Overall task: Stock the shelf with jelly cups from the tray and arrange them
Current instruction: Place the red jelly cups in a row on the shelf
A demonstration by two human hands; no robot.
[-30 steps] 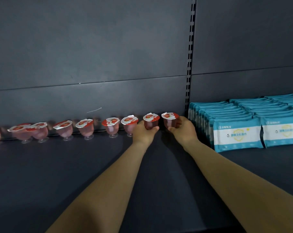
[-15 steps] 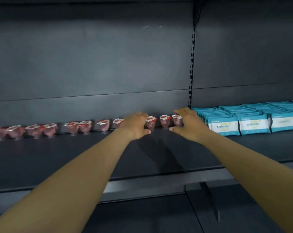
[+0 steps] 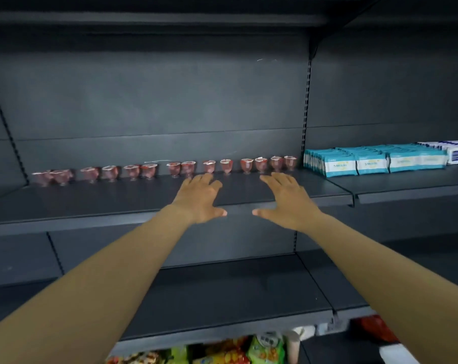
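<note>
Scene: a dark shelf (image 3: 117, 203) is running across the middle of the frame, with a back panel behind it.
Jelly cups (image 3: 170, 169): standing upright in one row along the rear of the shelf, close to the back panel, stretching from the left of the frame to just left of centre-right; lids are facing up; spacing is looking uneven, some in pairs, some with gaps.
Tray: not showing anywhere in the frame.
Left hand (image 3: 200, 197): hovering over the shelf's front half at frame centre, fingers spread and straight, holding nothing; fingertips are pointing at the cups, just short of them.
Right hand (image 3: 288, 199): hovering beside it to the right, fingers likewise spread, holding nothing; fingertips are stopping just short of the cups.
Grip state: both hands apart and empty.
Key relation: the row is lying directly beyond both sets of fingertips, higher in the frame; its long axis is running left to right, across the reach. The right hand is nearer the row's right end; the left hand is nearer the middle and the long left stretch.
Judgement: the rear row is looking filled; further cups probably need fetching, or the gaps evening out.
Neighbours: blue-and-white packets (image 3: 367, 161) are filling the adjoining shelf at right; colourful snack bags (image 3: 222, 350) are showing at the bottom edge.
</note>
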